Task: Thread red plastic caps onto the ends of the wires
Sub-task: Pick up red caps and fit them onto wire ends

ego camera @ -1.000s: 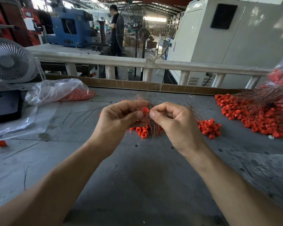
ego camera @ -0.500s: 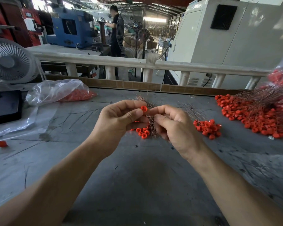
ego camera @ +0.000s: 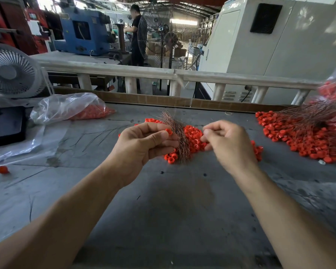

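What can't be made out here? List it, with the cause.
- Head view: whether the right hand pinches a wire; fingertips blurred, wire too thin.
- Whether the red cap gripped by the left hand is threaded; thumb covers it.
- Right pile of caps: cut off by the frame edge.

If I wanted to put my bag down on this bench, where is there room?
The widest bare stretch of the grey metal bench lies at the near edge, between the forearms. Crowded: the loose red plastic caps behind the hands, the heap of capped wires at right, the clear plastic bag at left.
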### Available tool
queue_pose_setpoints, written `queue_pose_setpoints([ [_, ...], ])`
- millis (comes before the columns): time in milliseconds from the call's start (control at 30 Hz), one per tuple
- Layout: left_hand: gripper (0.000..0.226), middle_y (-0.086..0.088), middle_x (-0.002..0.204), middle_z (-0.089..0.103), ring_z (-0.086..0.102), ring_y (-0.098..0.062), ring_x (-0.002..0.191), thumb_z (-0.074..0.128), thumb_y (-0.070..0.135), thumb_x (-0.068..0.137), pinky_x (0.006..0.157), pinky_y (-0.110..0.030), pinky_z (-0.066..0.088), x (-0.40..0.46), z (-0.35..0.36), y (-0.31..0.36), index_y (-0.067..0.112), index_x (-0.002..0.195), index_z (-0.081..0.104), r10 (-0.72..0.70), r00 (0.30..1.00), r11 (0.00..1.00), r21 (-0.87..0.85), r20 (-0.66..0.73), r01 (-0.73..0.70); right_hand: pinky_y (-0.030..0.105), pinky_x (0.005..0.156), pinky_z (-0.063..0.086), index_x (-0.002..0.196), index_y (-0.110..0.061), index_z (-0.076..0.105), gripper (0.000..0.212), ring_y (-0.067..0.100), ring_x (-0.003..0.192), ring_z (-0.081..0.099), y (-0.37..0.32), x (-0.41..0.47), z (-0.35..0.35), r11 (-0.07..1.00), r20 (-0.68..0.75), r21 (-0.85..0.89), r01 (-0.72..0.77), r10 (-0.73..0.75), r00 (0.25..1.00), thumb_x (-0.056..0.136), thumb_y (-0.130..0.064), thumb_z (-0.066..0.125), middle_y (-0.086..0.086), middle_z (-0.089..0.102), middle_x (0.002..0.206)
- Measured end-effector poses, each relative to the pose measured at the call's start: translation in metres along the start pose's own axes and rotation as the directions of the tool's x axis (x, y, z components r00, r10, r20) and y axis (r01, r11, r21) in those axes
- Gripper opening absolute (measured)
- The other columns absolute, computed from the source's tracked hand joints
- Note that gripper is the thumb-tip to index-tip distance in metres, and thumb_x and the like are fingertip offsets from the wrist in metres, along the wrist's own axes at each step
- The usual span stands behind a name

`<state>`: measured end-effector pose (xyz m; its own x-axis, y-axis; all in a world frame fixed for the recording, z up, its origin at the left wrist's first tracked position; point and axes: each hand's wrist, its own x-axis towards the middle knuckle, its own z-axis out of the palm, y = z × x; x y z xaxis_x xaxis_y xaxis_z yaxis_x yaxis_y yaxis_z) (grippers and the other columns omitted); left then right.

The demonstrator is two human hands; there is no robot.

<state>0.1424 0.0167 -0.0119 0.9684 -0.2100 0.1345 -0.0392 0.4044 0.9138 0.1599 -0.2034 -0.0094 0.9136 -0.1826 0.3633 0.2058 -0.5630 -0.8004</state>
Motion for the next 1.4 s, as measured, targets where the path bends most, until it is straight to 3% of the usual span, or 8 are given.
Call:
queue_pose_setpoints([
  [67, 0.029, -0.023, 0.099, 0.075, 0.076, -0.027, 0.087, 0.071, 0.008, 0.079, 0.078, -0.034, 0.063, 0.000, 0.001, 0.000, -0.002, 0.105, 0.067, -0.014, 1.000, 1.000, -0.006, -0.006, 0.014, 0.030, 0.069, 0.055, 0.081, -0.027, 0.072, 0.014, 0.015, 0.074, 0.071, 0.015, 0.010, -0.010, 0.985, -0.106, -0.166, -0.051, 0.034, 0.994, 0.092, -0.023, 0.064, -0.009, 0.074, 0.076],
  [200, 0.028, -0.022, 0.097, 0.075, 0.076, -0.026, 0.083, 0.070, 0.008, 0.078, 0.080, -0.035, 0.064, 0.000, 0.002, -0.001, -0.001, 0.104, 0.067, -0.025, 0.999, 1.000, -0.007, -0.026, 0.024, 0.026, 0.065, 0.039, 0.076, -0.030, 0.071, 0.015, 0.015, 0.074, 0.064, 0.036, 0.016, -0.012, 0.908, -0.081, -0.407, -0.100, 0.073, 0.994, 0.090, -0.025, 0.067, -0.016, 0.063, 0.068],
  [333, 0.029, -0.023, 0.096, 0.074, 0.075, -0.026, 0.081, 0.070, 0.008, 0.077, 0.078, -0.034, 0.064, -0.001, 0.003, -0.001, -0.002, 0.104, 0.066, -0.029, 0.999, 1.000, -0.012, -0.028, 0.028, 0.024, 0.062, 0.042, 0.086, -0.028, 0.075, 0.009, 0.003, 0.065, 0.058, 0.038, 0.018, -0.004, 0.907, -0.022, -0.417, -0.054, 0.050, 0.999, 0.090, -0.022, 0.070, -0.015, 0.064, 0.070],
  [567, 0.034, -0.024, 0.096, 0.074, 0.076, -0.025, 0.079, 0.070, 0.008, 0.076, 0.070, -0.030, 0.063, -0.002, 0.005, -0.001, -0.004, 0.107, 0.065, -0.039, 0.999, 0.999, -0.027, -0.033, 0.038, 0.037, 0.087, 0.055, 0.106, -0.023, 0.074, 0.014, 0.023, 0.096, 0.067, 0.040, 0.017, 0.012, 0.879, 0.060, -0.476, 0.008, 0.024, 0.998, 0.092, -0.021, 0.073, 0.002, 0.071, 0.102],
  [767, 0.031, -0.024, 0.097, 0.074, 0.076, -0.026, 0.080, 0.071, 0.008, 0.076, 0.070, -0.030, 0.063, -0.002, 0.003, -0.002, -0.003, 0.105, 0.066, -0.034, 0.999, 0.999, -0.025, -0.028, 0.034, 0.035, 0.075, 0.051, 0.081, -0.020, 0.070, 0.010, 0.024, 0.084, 0.064, 0.040, 0.019, 0.013, 0.893, 0.026, -0.449, 0.040, -0.032, 0.999, 0.089, -0.023, 0.076, -0.001, 0.068, 0.083],
  [1000, 0.032, -0.024, 0.100, 0.074, 0.076, -0.026, 0.082, 0.071, 0.008, 0.078, 0.071, -0.029, 0.062, -0.001, 0.002, -0.003, -0.003, 0.108, 0.065, -0.038, 0.999, 0.999, -0.015, -0.014, 0.038, 0.024, 0.057, 0.044, 0.078, -0.022, 0.071, 0.014, 0.008, 0.057, 0.063, 0.028, 0.012, 0.010, 0.999, 0.068, -0.030, -0.033, 0.035, 0.997, 0.088, -0.017, 0.079, -0.005, 0.069, 0.066],
  [1167, 0.031, -0.024, 0.099, 0.074, 0.076, -0.027, 0.085, 0.071, 0.009, 0.079, 0.071, -0.030, 0.062, -0.001, 0.003, -0.005, -0.003, 0.107, 0.066, -0.042, 0.999, 0.999, -0.009, 0.000, 0.042, 0.023, 0.044, 0.045, 0.087, -0.015, 0.072, 0.014, 0.014, 0.067, 0.071, -0.002, -0.008, 0.011, 0.904, 0.202, 0.428, 0.009, -0.106, 0.974, 0.089, -0.001, 0.074, 0.002, 0.073, 0.073],
  [1400, 0.029, -0.022, 0.094, 0.075, 0.076, -0.026, 0.084, 0.073, 0.010, 0.078, 0.073, -0.030, 0.062, 0.000, 0.001, -0.006, -0.001, 0.105, 0.069, -0.024, 1.000, 1.000, -0.008, -0.007, 0.024, 0.025, 0.060, 0.051, 0.091, -0.012, 0.074, 0.014, 0.013, 0.068, 0.063, -0.016, -0.018, 0.017, 0.895, 0.264, 0.444, 0.041, -0.174, 0.949, 0.089, 0.001, 0.073, 0.001, 0.072, 0.080],
])
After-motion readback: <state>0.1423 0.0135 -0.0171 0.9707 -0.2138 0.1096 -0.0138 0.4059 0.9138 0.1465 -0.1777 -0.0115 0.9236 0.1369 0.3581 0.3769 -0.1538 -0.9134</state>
